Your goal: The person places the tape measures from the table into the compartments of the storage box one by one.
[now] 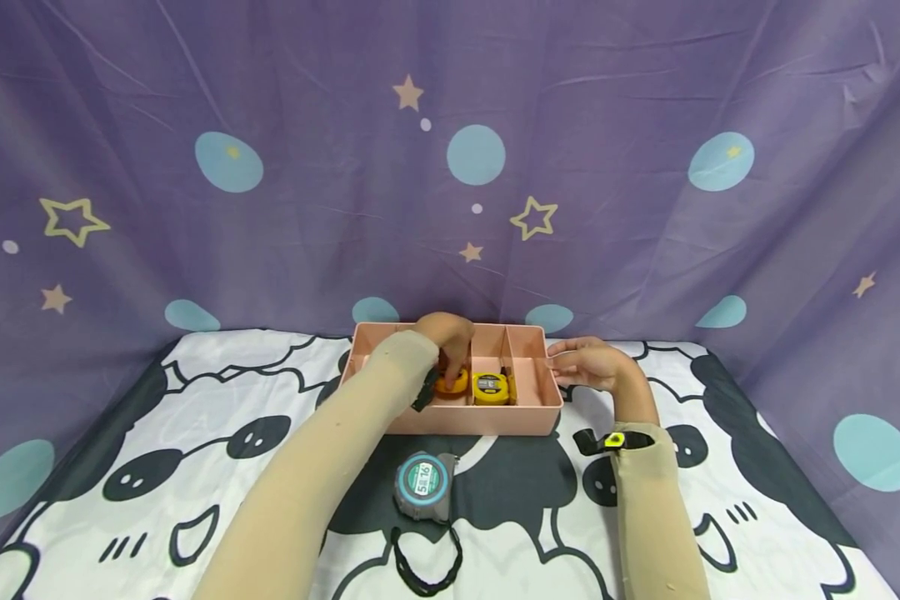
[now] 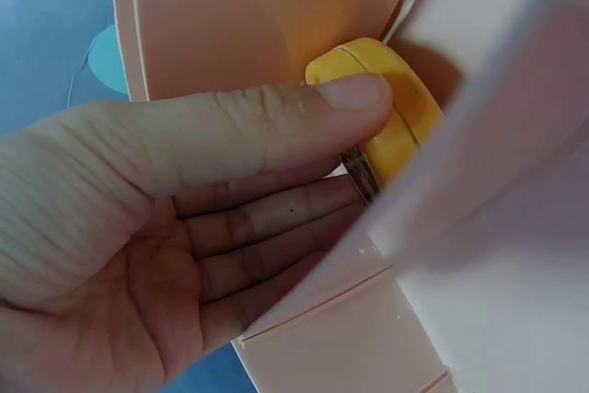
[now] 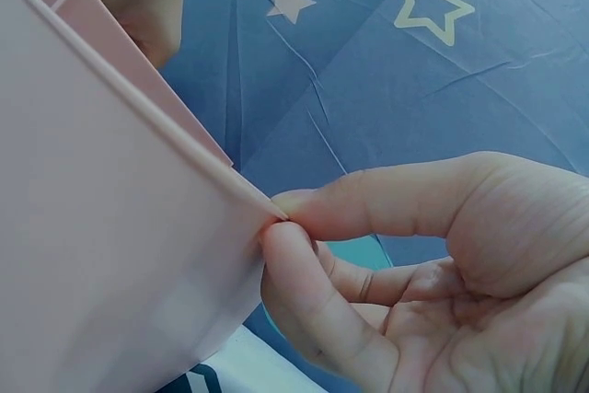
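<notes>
My left hand reaches into a pink divided box. It pinches an orange-yellow tape measure inside one compartment; in the left wrist view the thumb lies on the case of this tape measure, and the fingertips are partly hidden. One compartment to the right, across a divider, a yellow tape measure rests with its label facing up. My right hand is at the box's right end. Its thumb and fingers pinch the box's rim, as the right wrist view shows with the right hand at a corner.
A grey tape measure with a blue ring and black wrist strap lies on the cartoon-print cloth in front of the box. A purple curtain with stars and dots hangs close behind the box.
</notes>
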The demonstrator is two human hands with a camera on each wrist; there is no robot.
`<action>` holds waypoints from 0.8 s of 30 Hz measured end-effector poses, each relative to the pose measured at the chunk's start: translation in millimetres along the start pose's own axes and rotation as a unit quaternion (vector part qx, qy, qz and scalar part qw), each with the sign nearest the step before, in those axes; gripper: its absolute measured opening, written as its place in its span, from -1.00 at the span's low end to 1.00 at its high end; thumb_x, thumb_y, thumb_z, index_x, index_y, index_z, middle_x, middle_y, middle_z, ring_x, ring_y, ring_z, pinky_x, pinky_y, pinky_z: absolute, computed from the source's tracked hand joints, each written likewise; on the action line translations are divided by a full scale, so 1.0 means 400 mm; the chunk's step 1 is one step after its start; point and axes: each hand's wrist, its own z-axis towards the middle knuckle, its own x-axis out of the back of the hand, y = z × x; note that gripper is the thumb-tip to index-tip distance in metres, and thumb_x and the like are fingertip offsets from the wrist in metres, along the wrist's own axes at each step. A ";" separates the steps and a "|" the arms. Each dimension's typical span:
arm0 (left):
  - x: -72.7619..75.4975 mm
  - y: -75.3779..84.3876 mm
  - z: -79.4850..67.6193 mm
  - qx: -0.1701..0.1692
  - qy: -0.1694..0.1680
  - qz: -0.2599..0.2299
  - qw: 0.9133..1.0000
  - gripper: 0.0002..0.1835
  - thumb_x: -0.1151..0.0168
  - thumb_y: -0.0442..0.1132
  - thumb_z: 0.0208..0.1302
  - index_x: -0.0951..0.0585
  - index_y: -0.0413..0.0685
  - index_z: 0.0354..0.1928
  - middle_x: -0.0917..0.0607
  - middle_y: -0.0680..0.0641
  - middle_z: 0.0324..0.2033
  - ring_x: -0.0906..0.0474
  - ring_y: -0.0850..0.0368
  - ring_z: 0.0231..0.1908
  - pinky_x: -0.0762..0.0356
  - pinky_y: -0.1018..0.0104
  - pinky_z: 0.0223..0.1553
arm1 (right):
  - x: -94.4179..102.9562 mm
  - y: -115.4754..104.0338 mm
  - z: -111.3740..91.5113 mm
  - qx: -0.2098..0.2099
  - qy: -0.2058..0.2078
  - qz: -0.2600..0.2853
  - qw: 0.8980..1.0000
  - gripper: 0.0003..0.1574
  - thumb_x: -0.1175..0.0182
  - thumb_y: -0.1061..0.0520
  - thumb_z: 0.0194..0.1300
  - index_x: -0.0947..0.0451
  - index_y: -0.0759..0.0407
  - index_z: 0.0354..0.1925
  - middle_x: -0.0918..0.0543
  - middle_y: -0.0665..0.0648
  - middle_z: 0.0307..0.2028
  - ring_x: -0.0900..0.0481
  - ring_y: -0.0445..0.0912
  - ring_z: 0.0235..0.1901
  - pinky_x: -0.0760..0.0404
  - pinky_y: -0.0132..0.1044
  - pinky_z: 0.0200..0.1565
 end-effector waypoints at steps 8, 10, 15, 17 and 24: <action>-0.006 0.001 -0.002 -0.005 0.010 -0.021 1.000 -0.38 -0.70 -0.27 -0.12 -0.53 -0.03 -0.01 -0.62 -0.01 -0.11 -0.55 0.07 -0.04 -0.68 0.22 0.02 | 0.007 0.009 -0.001 0.005 0.001 -0.007 1.000 -0.80 -0.05 0.36 0.43 -0.36 0.32 0.01 -0.63 -0.03 -0.31 -0.65 -0.24 -0.34 -0.69 -0.44 -0.15; -0.007 0.004 -0.004 -0.001 0.011 -0.025 1.000 -0.38 -0.70 -0.28 -0.12 -0.53 -0.03 -0.01 -0.64 -0.02 -0.12 -0.56 0.08 -0.05 -0.68 0.23 0.00 | 0.007 0.010 -0.001 0.005 0.000 -0.008 1.000 -0.78 -0.06 0.35 0.43 -0.35 0.33 0.02 -0.63 -0.03 -0.31 -0.65 -0.24 -0.33 -0.69 -0.44 -0.15; -0.009 0.010 -0.012 0.012 0.013 -0.022 1.000 -0.41 -0.69 -0.28 -0.11 -0.55 -0.01 -0.03 -0.63 -0.01 -0.12 -0.54 0.09 -0.09 -0.68 0.24 -0.02 | 0.004 0.010 -0.002 0.004 0.002 -0.008 1.000 -0.78 -0.06 0.36 0.43 -0.35 0.34 0.02 -0.62 -0.01 -0.31 -0.66 -0.23 -0.33 -0.69 -0.44 -0.16; -0.011 0.012 -0.014 0.019 0.013 -0.025 0.999 -0.41 -0.69 -0.29 -0.11 -0.55 0.00 -0.03 -0.62 -0.01 -0.10 -0.54 0.08 -0.08 -0.69 0.23 -0.02 | 0.003 0.009 -0.004 0.004 0.002 -0.008 1.000 -0.78 -0.06 0.36 0.43 -0.35 0.33 0.02 -0.62 -0.01 -0.31 -0.66 -0.23 -0.33 -0.69 -0.44 -0.16; -0.017 0.020 -0.012 0.041 0.006 -0.030 0.999 -0.21 -0.67 -0.28 -0.09 -0.46 0.03 0.22 -0.56 -0.01 0.08 -0.50 0.09 0.04 -0.68 0.17 0.07 | 0.000 0.008 -0.004 0.004 0.001 -0.004 1.000 -0.80 -0.05 0.37 0.43 -0.36 0.32 0.00 -0.63 -0.02 -0.31 -0.66 -0.23 -0.33 -0.69 -0.44 -0.18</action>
